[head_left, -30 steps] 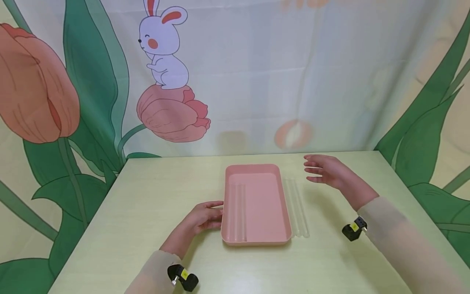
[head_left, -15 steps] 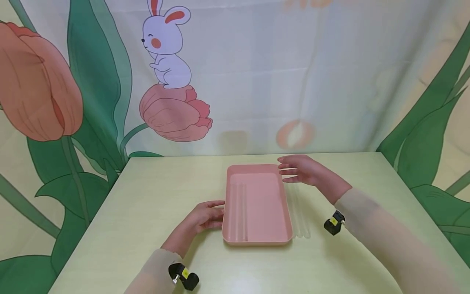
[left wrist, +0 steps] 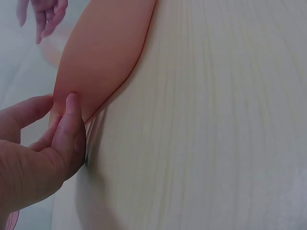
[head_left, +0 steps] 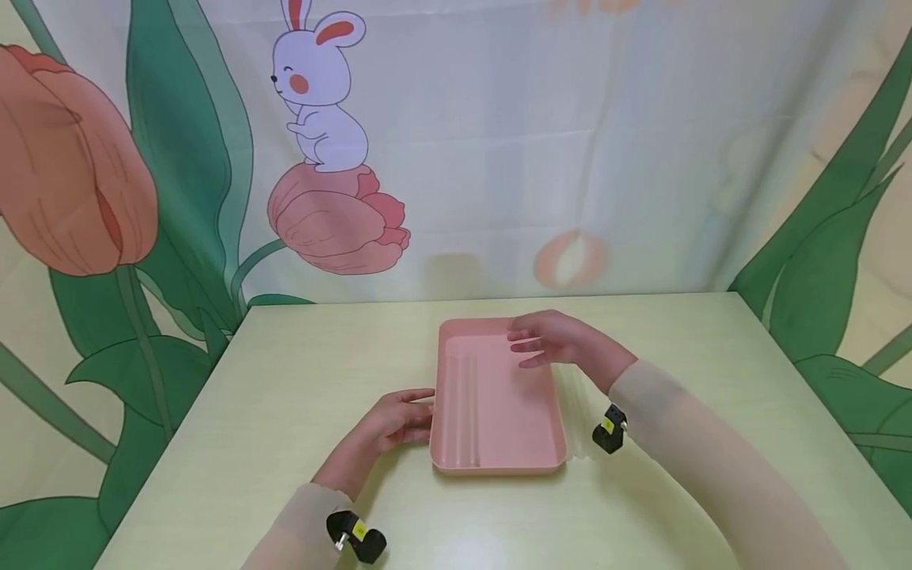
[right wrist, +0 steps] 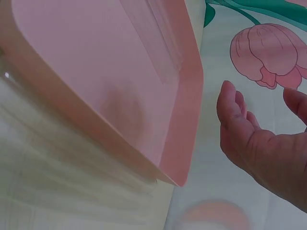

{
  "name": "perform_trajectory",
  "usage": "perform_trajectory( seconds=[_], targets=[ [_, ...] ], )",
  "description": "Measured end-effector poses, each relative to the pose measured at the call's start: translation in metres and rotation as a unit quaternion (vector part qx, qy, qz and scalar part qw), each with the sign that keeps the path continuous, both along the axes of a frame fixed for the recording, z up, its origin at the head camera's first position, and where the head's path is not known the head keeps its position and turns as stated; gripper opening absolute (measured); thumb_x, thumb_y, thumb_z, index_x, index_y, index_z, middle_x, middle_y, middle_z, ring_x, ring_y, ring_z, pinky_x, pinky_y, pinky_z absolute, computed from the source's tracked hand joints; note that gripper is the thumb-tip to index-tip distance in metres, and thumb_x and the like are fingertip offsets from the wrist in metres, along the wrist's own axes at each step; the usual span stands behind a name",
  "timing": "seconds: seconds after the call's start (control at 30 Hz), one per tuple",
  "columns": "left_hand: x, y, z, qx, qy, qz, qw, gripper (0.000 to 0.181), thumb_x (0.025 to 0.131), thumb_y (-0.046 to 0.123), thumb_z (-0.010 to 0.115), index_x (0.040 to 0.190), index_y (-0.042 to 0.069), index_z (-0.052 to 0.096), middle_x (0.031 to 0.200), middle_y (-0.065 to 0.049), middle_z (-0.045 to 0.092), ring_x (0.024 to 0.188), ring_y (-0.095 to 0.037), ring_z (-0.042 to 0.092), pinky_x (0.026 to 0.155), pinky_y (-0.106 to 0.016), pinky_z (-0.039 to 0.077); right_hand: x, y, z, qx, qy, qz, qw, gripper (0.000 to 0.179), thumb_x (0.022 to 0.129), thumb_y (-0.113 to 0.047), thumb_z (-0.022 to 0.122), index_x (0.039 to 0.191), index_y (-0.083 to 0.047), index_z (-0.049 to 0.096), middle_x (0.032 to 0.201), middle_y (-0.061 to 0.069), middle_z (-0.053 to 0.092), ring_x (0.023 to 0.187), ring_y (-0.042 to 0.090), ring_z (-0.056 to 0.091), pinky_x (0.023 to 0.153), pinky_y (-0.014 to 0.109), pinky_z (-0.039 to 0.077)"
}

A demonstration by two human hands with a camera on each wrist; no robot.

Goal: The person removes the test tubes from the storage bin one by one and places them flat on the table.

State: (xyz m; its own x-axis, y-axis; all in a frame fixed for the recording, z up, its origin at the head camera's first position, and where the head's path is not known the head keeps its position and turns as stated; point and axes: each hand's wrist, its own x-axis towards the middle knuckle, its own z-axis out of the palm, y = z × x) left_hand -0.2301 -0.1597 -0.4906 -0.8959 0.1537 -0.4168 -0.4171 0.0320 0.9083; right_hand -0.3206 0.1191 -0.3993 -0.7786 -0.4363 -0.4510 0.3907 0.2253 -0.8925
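A pink rectangular tray (head_left: 516, 427) lies on the table, with clear tubes (head_left: 465, 412) lengthwise along its left side. More clear tubes (head_left: 577, 419) lie on the table just right of the tray, partly covered by the right forearm. My left hand (head_left: 394, 419) touches the tray's left wall with its fingers; in the left wrist view its fingertips meet the pink side. Over the tray's far right corner hovers my right hand (head_left: 552, 339), fingers loosely bent and nothing held. The right wrist view shows this hand (right wrist: 264, 139) apart from the tray rim.
The pale table (head_left: 321, 348) extends on both sides of the tray. Behind its far edge hangs a printed curtain (head_left: 484, 158) with tulips and a rabbit. A small black camera sits on each sleeve.
My right hand has moved left, from beyond the tubes on the right to above the tray's far right corner. The left hand, tray and tubes stay put.
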Motion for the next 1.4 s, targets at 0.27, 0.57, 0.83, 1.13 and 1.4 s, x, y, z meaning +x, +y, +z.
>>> perform_trajectory(
  seconds=[0.27, 0.57, 0.83, 1.13, 1.4],
  targets=[
    [-0.001, 0.0, -0.001, -0.001, -0.002, 0.002, 1.0, 0.05, 0.1, 0.002, 0.059, 0.148, -0.007, 0.047, 0.135, -0.024, 0.066, 0.091, -0.014, 0.071, 0.078, -0.03, 0.064, 0.001, -0.021, -0.01, 0.007, -0.019, -0.003, 0.9998, 0.029, 0.105, -0.022, 0.049, 0.13, -0.007, 0.05, 0.119, 0.007, 0.054, 0.115, 0.023, 0.056, 0.087, 0.034, 0.059],
    [-0.002, -0.001, -0.003, 0.002, 0.0, 0.002, 1.0, 0.05, 0.1, 0.001, 0.059, 0.148, -0.007, 0.047, 0.133, -0.023, 0.068, 0.09, -0.014, 0.071, 0.076, -0.029, 0.064, 0.0, -0.035, -0.025, 0.02, -0.042, -0.017, 0.9988, 0.044, 0.104, -0.023, 0.053, 0.143, -0.002, 0.048, 0.127, 0.011, 0.057, 0.112, 0.021, 0.058, 0.102, 0.043, 0.057],
    [-0.001, 0.001, -0.001, 0.003, 0.002, -0.007, 1.0, 0.052, 0.101, 0.002, 0.058, 0.149, -0.008, 0.044, 0.139, -0.026, 0.063, 0.092, -0.013, 0.071, 0.078, -0.03, 0.064, 0.0, -0.042, -0.038, 0.026, -0.052, -0.02, 0.9981, 0.049, 0.104, -0.025, 0.053, 0.147, -0.002, 0.048, 0.127, 0.011, 0.057, 0.11, 0.02, 0.058, 0.079, 0.03, 0.061],
    [-0.003, 0.0, -0.001, -0.002, -0.008, 0.007, 0.9999, 0.05, 0.1, 0.001, 0.059, 0.148, -0.006, 0.047, 0.137, -0.024, 0.065, 0.09, -0.014, 0.071, 0.08, -0.032, 0.064, -0.001, -0.048, -0.043, 0.024, -0.063, -0.027, 0.9974, 0.048, 0.103, -0.022, 0.055, 0.146, -0.002, 0.048, 0.119, 0.008, 0.055, 0.105, 0.019, 0.057, 0.089, 0.037, 0.062],
    [-0.002, -0.002, -0.002, -0.001, -0.005, 0.004, 1.0, 0.05, 0.1, 0.002, 0.059, 0.148, -0.006, 0.047, 0.122, -0.018, 0.073, 0.089, -0.013, 0.071, 0.077, -0.029, 0.064, -0.002, -0.054, -0.051, 0.028, -0.08, -0.039, 0.9957, 0.046, 0.101, -0.016, 0.059, 0.143, 0.002, 0.051, 0.13, 0.014, 0.057, 0.111, 0.023, 0.057, 0.116, 0.049, 0.047]
  ],
)
